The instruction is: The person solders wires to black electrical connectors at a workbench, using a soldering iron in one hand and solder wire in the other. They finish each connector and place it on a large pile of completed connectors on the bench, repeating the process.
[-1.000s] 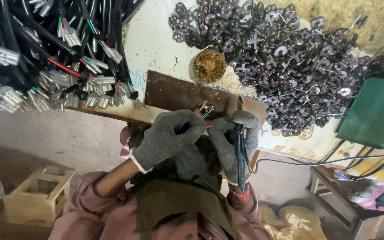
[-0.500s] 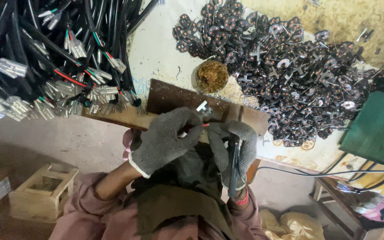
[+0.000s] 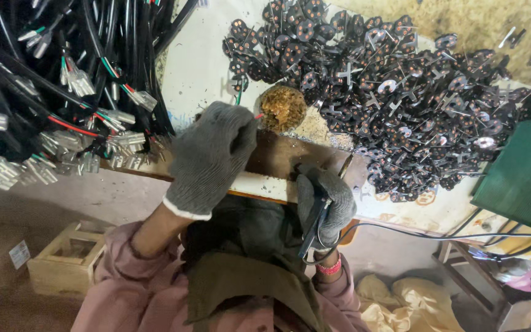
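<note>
**Gloved hands at the flux tin, soldering iron held back on the board**

A small white label (image 3: 18,254) sits on the brown box at the lower left, a plain rectangle; its print is too small to make out. Beside it stands an open wooden crate (image 3: 72,258). At the right edge a green box (image 3: 527,175) juts in over the bench, and under it lie yellow cloth bags (image 3: 410,301) on the floor.

The left hand (image 3: 210,157), in a grey knit glove, is closed around thin wires whose red and green ends (image 3: 248,106) poke out at the fingertips, right at the rim of a small round tin (image 3: 283,109) of crumbly brown stuff. The right hand (image 3: 326,203), also gloved, is clamped on the black handle of a soldering iron (image 3: 324,206); its metal tip points up across the dark wooden board (image 3: 278,157), well apart from the tin. The iron's black cord (image 3: 437,235) trails off to the right.

A thick bundle of black cables (image 3: 62,80) with white connectors crowds the left of the bench. A heap of black round plug parts (image 3: 394,92) with copper dots covers the right, spilling close to the board.
</note>
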